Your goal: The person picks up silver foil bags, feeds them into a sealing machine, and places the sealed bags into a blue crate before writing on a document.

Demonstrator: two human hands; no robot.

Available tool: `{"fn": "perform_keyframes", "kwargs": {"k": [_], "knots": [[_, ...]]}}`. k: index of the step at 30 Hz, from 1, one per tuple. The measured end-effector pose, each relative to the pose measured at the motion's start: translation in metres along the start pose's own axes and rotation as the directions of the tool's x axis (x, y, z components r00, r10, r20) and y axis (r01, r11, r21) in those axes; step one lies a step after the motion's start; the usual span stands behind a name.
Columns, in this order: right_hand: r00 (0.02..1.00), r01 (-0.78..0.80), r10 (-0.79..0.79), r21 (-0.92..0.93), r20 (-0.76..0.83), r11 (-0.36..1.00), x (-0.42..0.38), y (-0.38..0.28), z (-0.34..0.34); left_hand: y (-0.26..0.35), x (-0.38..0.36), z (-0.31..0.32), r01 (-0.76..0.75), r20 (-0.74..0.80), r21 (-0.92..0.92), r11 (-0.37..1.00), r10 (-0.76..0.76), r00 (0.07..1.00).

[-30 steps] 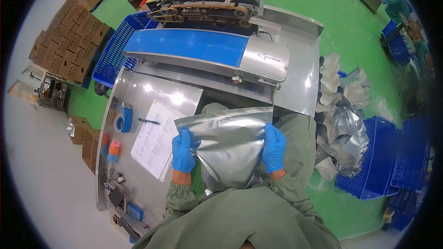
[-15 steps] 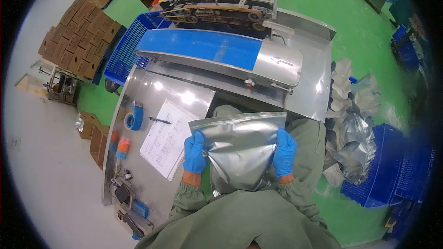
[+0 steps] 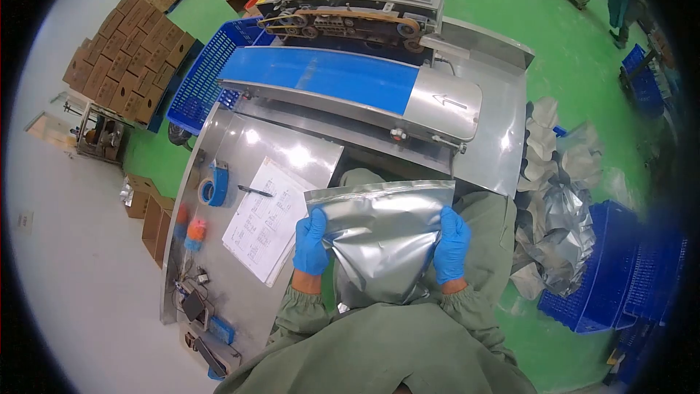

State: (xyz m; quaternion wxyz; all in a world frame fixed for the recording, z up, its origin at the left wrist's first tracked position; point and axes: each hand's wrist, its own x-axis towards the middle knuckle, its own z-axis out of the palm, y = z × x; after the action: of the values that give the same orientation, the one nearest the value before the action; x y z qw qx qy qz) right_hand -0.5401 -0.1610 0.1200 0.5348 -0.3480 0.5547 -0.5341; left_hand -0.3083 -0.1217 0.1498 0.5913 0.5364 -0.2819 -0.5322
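Note:
A silver foil bag [image 3: 383,241] is stretched between my two gloved hands above my lap, its flat top edge facing the machine. My left hand [image 3: 311,242] grips the bag's left side, and my right hand [image 3: 452,244] grips its right side. Both wear blue gloves. Beyond the bag lies a conveyor with a blue belt [image 3: 321,76] and a metal end plate with an arrow. Behind the belt stands a sealing machine [image 3: 350,7] with lit displays and a red knob.
Papers [image 3: 266,219] with a pen [image 3: 255,191], blue tape [image 3: 213,186] and small devices lie on the metal table at left. Foil bags [image 3: 558,211] and blue crates [image 3: 590,270] are at right. A person [image 3: 618,0] stands at the far upper right.
The view has shifted slightly, and more of the person at the upper right shows. Both hands hold the bag in nearly the same pose.

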Motion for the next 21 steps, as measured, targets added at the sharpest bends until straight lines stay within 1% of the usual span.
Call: {"fn": "perform_keyframes", "kwargs": {"k": [4,6,7,9,10,12,13,15,19,21], "knots": [[0.999,-0.038,0.038,0.053,0.008,0.998,0.000,0.004,-0.001,-0.001,0.000,-0.002,-0.010,0.002,0.013,1.000,0.010,1.000],[1.000,0.004,-0.004,-0.001,-0.011,1.000,0.000,0.005,-0.001,0.000,-0.001,-0.001,-0.006,-0.012,0.025,1.000,0.006,1.000],[1.000,0.004,-0.004,-0.001,-0.010,1.000,0.000,0.006,0.000,0.000,-0.001,0.000,-0.009,0.006,0.002,1.000,0.009,1.000],[0.998,0.061,-0.060,0.027,-0.025,0.998,0.000,0.008,0.001,0.005,-0.003,0.004,-0.011,0.026,-0.023,1.000,0.011,1.000],[0.998,0.062,-0.061,0.026,-0.025,0.998,0.000,0.008,0.001,0.008,-0.003,0.007,-0.021,0.037,-0.032,0.999,0.023,0.999],[1.000,0.002,-0.002,0.015,-0.004,1.000,0.000,0.009,-0.002,0.008,-0.004,0.008,-0.032,0.050,-0.043,0.999,0.034,0.998],[1.000,0.002,-0.002,0.014,-0.004,1.000,-0.001,0.008,-0.002,0.006,-0.004,0.006,-0.051,0.052,-0.050,0.997,0.054,0.997],[0.996,0.086,-0.087,-0.055,-0.016,0.995,-0.003,0.007,-0.001,0.002,-0.004,0.004,-0.072,0.054,-0.058,0.996,0.075,0.996],[0.995,0.089,-0.091,-0.068,-0.028,0.994,-0.004,0.009,-0.002,0.000,-0.003,0.003,-0.078,0.049,-0.086,0.993,0.083,0.995],[0.998,0.054,-0.055,-0.074,-0.011,0.996,-0.005,0.008,-0.003,0.000,-0.004,0.003,-0.089,0.047,-0.088,0.992,0.093,0.995]]}}
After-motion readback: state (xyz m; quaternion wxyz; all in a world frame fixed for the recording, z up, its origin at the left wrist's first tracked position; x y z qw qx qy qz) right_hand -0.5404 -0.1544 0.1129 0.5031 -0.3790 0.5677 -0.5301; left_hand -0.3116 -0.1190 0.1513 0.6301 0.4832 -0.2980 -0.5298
